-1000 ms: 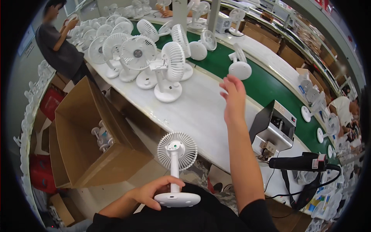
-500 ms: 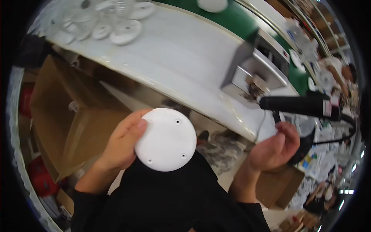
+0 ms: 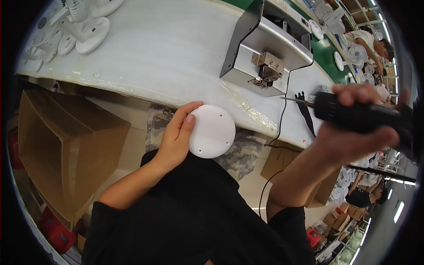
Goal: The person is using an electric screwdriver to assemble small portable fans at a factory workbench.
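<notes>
My left hand holds a round white plastic disc by its left edge, thumb on the face. Three small screw holes show near the disc's rim. At the right, my right hand is wrapped around a black electric screwdriver, slightly blurred. Its thin bit points left, toward the front of a metal box-shaped machine on the table. The bit is apart from the disc, and I cannot make out whether a screw sits on its tip.
The white-covered table carries white fan stands at the far left. An open cardboard box stands below its edge on the left. A black cable hangs by the machine. Other people work at the far right.
My right hand, below the screwdriver before, has risen and now grips it. The disc stays in my left hand, farther up and right in view. The whole view has shifted.
</notes>
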Demonstrator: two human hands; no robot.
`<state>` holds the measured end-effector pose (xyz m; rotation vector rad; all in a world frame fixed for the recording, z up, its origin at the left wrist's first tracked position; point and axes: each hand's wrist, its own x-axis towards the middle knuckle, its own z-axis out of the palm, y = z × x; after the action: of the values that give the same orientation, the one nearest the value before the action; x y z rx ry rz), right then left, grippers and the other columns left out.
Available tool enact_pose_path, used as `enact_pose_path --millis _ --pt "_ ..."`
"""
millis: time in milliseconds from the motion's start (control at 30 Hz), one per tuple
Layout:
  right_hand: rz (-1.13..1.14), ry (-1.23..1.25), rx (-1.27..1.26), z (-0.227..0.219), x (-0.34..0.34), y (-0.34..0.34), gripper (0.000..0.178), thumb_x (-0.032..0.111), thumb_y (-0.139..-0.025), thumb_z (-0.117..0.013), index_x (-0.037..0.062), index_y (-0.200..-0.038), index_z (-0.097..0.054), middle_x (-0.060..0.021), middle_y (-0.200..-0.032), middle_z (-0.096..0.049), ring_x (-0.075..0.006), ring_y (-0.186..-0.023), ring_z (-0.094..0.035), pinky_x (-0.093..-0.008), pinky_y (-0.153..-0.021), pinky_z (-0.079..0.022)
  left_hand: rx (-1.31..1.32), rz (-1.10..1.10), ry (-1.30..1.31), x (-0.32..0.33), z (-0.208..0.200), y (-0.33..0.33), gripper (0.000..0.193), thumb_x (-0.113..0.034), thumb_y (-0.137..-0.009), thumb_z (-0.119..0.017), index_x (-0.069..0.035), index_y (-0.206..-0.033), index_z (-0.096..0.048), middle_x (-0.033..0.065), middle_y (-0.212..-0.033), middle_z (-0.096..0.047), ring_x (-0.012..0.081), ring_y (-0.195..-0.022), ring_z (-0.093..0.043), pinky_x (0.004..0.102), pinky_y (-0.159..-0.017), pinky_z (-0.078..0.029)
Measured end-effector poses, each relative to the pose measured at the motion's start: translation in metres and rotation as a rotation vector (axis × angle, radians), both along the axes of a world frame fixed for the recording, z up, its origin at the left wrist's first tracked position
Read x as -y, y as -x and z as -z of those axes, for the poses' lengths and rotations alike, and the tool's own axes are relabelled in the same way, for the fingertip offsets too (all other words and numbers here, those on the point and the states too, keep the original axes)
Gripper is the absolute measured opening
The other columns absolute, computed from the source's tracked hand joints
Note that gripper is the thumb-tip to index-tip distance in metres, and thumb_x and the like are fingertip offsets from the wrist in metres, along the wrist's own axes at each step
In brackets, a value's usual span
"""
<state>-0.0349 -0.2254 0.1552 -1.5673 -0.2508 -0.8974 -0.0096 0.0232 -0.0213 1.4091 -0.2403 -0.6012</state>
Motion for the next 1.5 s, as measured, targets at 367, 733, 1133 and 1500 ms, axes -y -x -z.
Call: enact_pose_path --millis 367,733,1133,1500 --pt "0.206 -0.162 -0.006 0.000 0.011 -0.022 0.060 0.055 -0.087 -0.057 0.0150 -0.130 -0.044 0.0000 -0.077 -0.056 -0.0123 -0.064 -0.054 -0.0363 -0.069 -0.045 0.041 0.088 -0.071 0.041 -0.015 0.006 0.046 -0.015 -0.093 -0.056 -0.004 -0.136 -0.045 0.0168 -0.129 -0.053 0.0252 -0.112 -0.054 0.0329 -0.095 -0.045" --pt "0.029 -0.064 -0.027 0.011 0.024 -0.031 0.039 0.043 -0.088 -0.054 0.0168 -0.117 -0.051 0.0038 -0.068 -0.052 -0.0096 -0.058 -0.050 -0.0316 -0.062 -0.042 -0.018 0.098 -0.033 0.043 -0.017 0.004 0.044 -0.014 -0.093 -0.055 -0.004 -0.135 -0.046 0.0169 -0.128 -0.054 0.0253 -0.111 -0.055 0.0327 -0.093 -0.046" --pt "-0.309 -0.229 -0.095 0.029 0.007 0.000 0.054 0.048 -0.089 -0.052 0.0132 -0.129 -0.045 0.0035 -0.073 -0.051 -0.0080 -0.060 -0.049 -0.0299 -0.062 -0.043 0.023 0.061 -0.033 0.051 -0.012 0.008 0.043 -0.015 -0.094 -0.055 -0.005 -0.135 -0.046 0.0152 -0.127 -0.055 0.0239 -0.110 -0.055 0.0321 -0.093 -0.046" --pt "-0.288 -0.197 -0.145 0.051 -0.017 0.002 0.057 0.051 -0.090 -0.050 0.0142 -0.132 -0.043 0.0024 -0.074 -0.052 -0.0088 -0.059 -0.049 -0.0306 -0.062 -0.043 -0.012 0.078 -0.043 0.049 -0.012 0.010 0.043 -0.018 -0.095 -0.055 -0.006 -0.135 -0.045 0.0164 -0.127 -0.055 0.0253 -0.109 -0.057 0.0332 -0.091 -0.047"
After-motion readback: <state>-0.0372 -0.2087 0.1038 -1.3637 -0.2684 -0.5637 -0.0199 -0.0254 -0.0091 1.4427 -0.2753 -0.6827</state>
